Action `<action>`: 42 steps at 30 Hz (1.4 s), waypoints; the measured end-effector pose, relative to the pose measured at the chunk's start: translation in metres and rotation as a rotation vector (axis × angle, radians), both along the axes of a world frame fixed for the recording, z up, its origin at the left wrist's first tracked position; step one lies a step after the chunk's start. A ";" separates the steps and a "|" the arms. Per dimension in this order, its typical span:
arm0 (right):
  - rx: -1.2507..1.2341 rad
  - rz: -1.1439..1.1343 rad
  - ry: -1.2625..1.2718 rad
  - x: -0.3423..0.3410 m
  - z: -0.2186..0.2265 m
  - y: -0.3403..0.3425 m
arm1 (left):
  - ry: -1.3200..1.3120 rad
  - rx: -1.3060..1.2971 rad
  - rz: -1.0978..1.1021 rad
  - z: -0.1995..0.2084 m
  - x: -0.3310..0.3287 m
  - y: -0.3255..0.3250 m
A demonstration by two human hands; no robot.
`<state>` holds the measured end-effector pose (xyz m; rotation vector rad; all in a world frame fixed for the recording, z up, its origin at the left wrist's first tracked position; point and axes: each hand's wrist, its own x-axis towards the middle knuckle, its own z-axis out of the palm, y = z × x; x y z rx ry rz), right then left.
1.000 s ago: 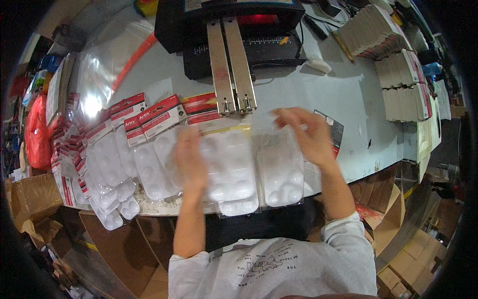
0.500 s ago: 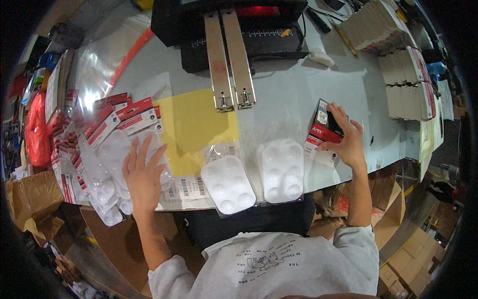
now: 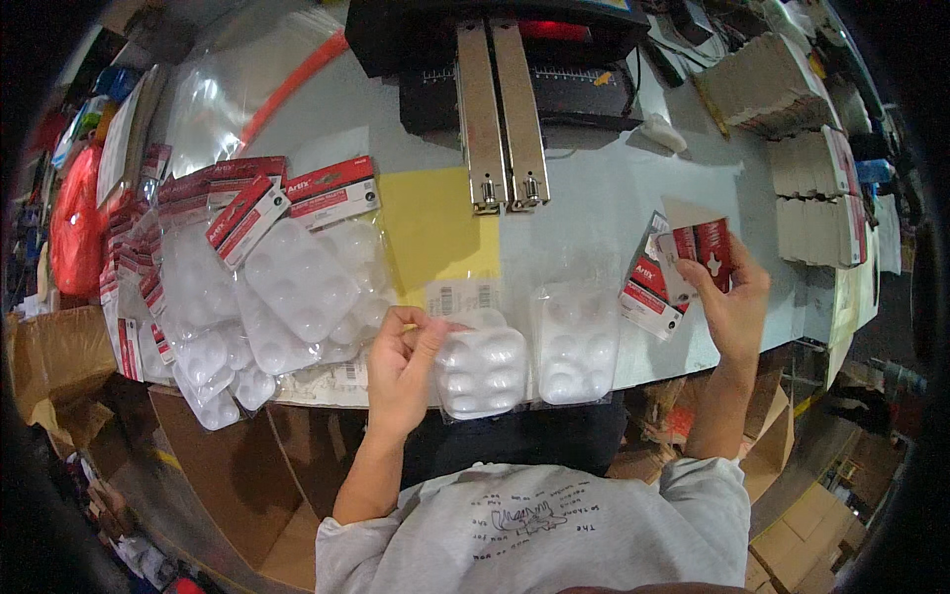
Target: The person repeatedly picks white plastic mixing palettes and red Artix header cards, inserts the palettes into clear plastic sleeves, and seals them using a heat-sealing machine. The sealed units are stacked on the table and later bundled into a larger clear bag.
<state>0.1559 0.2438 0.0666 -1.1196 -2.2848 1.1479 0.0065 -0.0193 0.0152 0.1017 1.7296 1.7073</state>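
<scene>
My left hand [image 3: 404,368] pinches the upper left edge of a bagged white paint palette [image 3: 481,374], which is tipped up at the front edge of the table. To its right lies a second white palette [image 3: 578,346] in a clear bag. My right hand [image 3: 737,295] holds a red and white folded header card [image 3: 705,249] between thumb and fingers. Just left of that hand, more header cards [image 3: 653,297] lie on the table. Left of my left hand is a heap of bagged palettes with red header cards attached [image 3: 297,277].
A black machine with two metal arms [image 3: 505,109] stands at the back middle, its arms reaching over a yellow sheet [image 3: 426,223]. Stacked cards [image 3: 816,188] stand at the right edge. Clear plastic film [image 3: 237,79] lies at back left; cardboard boxes [image 3: 228,465] sit below the table.
My left hand has moved right from the heap and gripped the nearer bagged palette, tipping it up. My right hand has lifted a header card off the loose ones. The view has shifted slightly.
</scene>
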 end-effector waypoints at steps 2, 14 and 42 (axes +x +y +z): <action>-0.166 0.244 0.094 -0.014 0.029 -0.021 | -0.126 0.106 -0.049 0.013 0.006 0.005; -0.196 0.653 -0.085 -0.066 0.010 -0.051 | 0.096 0.034 -0.188 0.017 0.012 0.018; -1.000 0.275 -0.015 -0.040 -0.031 -0.051 | 0.360 -0.204 0.032 0.002 0.011 0.025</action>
